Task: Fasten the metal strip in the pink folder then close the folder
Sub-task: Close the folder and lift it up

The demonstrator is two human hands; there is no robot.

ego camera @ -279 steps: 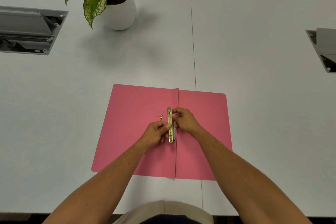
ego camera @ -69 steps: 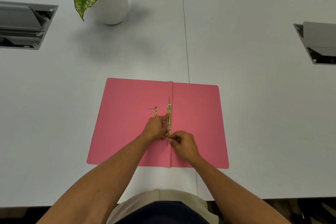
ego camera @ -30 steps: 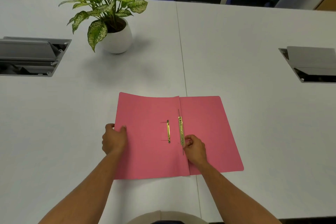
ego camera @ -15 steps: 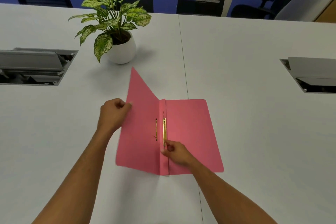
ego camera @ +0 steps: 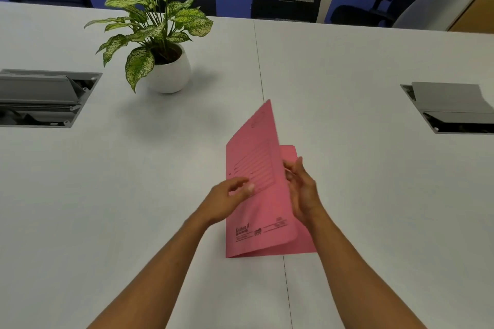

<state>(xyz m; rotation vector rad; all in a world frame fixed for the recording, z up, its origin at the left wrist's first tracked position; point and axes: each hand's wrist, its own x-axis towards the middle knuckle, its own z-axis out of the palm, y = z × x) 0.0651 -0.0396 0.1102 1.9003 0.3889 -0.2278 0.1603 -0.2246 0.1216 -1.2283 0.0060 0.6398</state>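
The pink folder (ego camera: pixel 256 216) lies on the white table (ego camera: pixel 133 195), spine to the left. Its printed front cover is swung over the back leaf and stands tilted, partly raised. My left hand (ego camera: pixel 227 199) rests against the cover's outer face, thumb and fingertips touching it. My right hand (ego camera: pixel 302 189) is at the cover's free right edge, fingers spread and just meeting that edge, above the back leaf (ego camera: pixel 290 153). The cover hides the metal strip.
A potted plant (ego camera: pixel 165 67) in a white pot stands at the back left. Grey cable boxes are set into the table at the left (ego camera: pixel 42 99) and right (ego camera: pixel 451 108). Office chairs (ego camera: pixel 387 5) stand beyond the far edge.
The front cover has swung from upright on the left over to the right, above the back leaf. My left hand followed it and let go of its edge. My right hand left the strip and rose to the cover's edge.
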